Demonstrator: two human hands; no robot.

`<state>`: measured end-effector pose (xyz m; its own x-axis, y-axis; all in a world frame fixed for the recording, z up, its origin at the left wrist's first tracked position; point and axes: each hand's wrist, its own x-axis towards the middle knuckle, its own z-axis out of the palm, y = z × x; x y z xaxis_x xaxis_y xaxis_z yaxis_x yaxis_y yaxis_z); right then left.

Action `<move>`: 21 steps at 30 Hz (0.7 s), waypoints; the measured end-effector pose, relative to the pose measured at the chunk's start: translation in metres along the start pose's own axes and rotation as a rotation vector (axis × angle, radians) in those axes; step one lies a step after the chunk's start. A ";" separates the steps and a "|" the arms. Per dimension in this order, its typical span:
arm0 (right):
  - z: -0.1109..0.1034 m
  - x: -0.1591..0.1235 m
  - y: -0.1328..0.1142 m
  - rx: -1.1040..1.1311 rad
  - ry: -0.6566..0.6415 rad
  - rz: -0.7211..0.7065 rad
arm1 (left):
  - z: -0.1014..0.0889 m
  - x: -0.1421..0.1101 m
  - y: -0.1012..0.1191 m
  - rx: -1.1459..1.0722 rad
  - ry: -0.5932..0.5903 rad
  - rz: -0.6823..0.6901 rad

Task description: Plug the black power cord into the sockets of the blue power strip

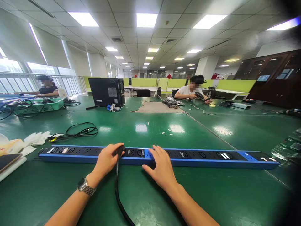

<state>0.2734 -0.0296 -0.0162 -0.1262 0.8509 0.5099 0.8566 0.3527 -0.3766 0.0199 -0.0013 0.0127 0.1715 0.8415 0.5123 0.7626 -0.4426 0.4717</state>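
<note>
A long blue and black power strip (199, 162) lies across the green table in front of me, with rows of sockets along its top. My left hand (107, 158), with a watch on its wrist, is closed on a black plug (121, 150) at the strip's sockets, left of its middle. From that plug a thick black cable (117, 185) runs down toward me. Whether the plug is fully seated cannot be seen. My right hand (161, 166) rests on the strip right of the plug, fingers spread and thumb apart, gripping nothing.
A coiled black cord (81, 130) and white tissues (35, 138) lie at left. Farther back stand a black computer case (107, 92) and a green basket (39, 106). A clear plastic bottle (289, 146) is at the right edge. Two people sit across the table.
</note>
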 end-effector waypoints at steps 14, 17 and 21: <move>0.005 0.010 -0.026 0.078 -0.025 -0.125 | 0.007 -0.013 -0.019 0.208 0.010 0.147; 0.018 0.024 -0.052 0.123 -0.037 -0.159 | 0.009 -0.018 -0.020 0.295 0.001 0.116; 0.041 0.046 -0.081 0.153 -0.060 -0.251 | 0.011 -0.020 -0.020 0.325 -0.030 0.069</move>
<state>0.1776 -0.0030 0.0064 -0.3576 0.7499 0.5565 0.7102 0.6053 -0.3593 0.0075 -0.0056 -0.0147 0.2444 0.8239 0.5112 0.9069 -0.3808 0.1801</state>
